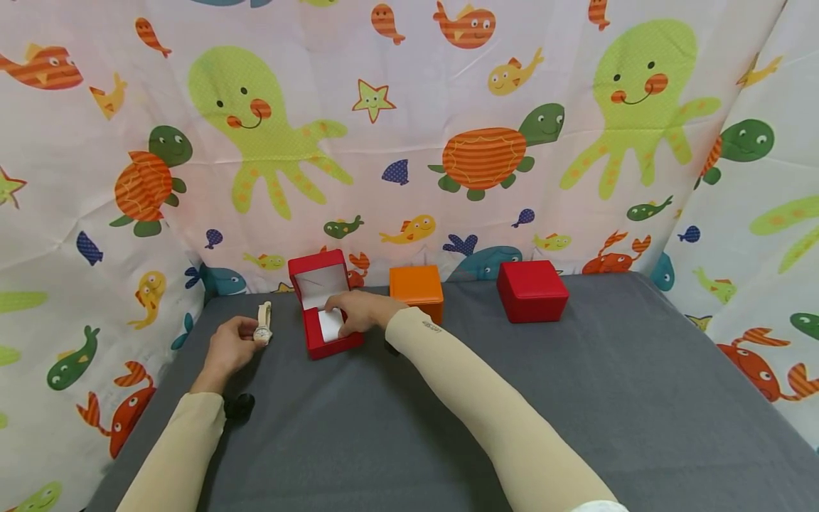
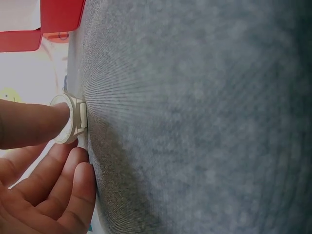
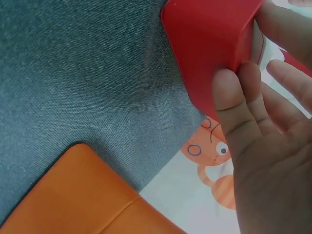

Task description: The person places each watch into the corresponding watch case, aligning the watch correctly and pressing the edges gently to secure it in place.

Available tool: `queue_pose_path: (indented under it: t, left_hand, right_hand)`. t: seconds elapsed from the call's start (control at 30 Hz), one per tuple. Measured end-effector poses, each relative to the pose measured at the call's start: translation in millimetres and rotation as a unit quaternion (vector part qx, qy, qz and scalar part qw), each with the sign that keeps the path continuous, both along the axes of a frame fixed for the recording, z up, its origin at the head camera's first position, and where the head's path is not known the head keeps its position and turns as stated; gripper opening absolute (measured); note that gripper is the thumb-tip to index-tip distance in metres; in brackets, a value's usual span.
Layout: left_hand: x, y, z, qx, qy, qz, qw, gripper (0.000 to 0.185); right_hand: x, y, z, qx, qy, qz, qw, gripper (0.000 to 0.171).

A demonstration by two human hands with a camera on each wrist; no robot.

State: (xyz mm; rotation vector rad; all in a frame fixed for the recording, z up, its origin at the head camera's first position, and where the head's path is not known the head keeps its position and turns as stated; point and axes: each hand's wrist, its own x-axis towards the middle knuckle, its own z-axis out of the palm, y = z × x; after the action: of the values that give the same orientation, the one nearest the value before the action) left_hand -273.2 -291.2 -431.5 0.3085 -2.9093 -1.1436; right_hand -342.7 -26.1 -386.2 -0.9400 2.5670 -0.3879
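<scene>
Two hands work side by side on the grey cloth (image 1: 448,412), and three small boxes stand beyond them. Furthest left, the left hand (image 1: 232,350) holds a cream watch (image 1: 263,326), thumb and fingertips curled about its case, the strap standing up past the fingertips toward the backdrop; in the left wrist view a fingertip presses on the round watch face (image 2: 66,119), which is tipped on edge against the cloth. Just to that hand's right stands the open red box (image 1: 323,313), lid raised toward the sea-creature curtain (image 1: 409,142). The right hand (image 1: 358,313) lies across its front, fingers reaching inside over the white cushion (image 1: 330,325), thumb pressed on the box's outer red wall (image 3: 209,53); the fingers look loosely curled about the box's edge, steadying it. Behind the right forearm sits the orange box (image 1: 417,288), closed, near the wrist. Well off to the right stands a closed red box (image 1: 532,290), untouched.

The work seems to stand between watch and box: the watch is out, close beside the open box, not in it. A next move would likely need the right hand's fingers clear of the cushion while the box stays braced, so the watch can be carried the short way rightward and seated.
</scene>
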Motion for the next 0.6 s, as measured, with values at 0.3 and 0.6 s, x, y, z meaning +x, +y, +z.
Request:
queue_pose_path:
  t: [0.3,0.6]
  left_hand:
    - [-1.8,-1.5,-0.9,-0.014,-0.001,-0.001,0.9999,0.042]
    - [-0.6,-6.7,-2.4,-0.032,0.012,-0.008,0.9994,0.036]
  right_hand:
    - [-1.8,-0.4,-3.3,-0.018,-0.003,-0.004,1.0,0.06]
    - [1.3,-1.2,-5.4,-0.024,0.037,0.019,0.999,0.066]
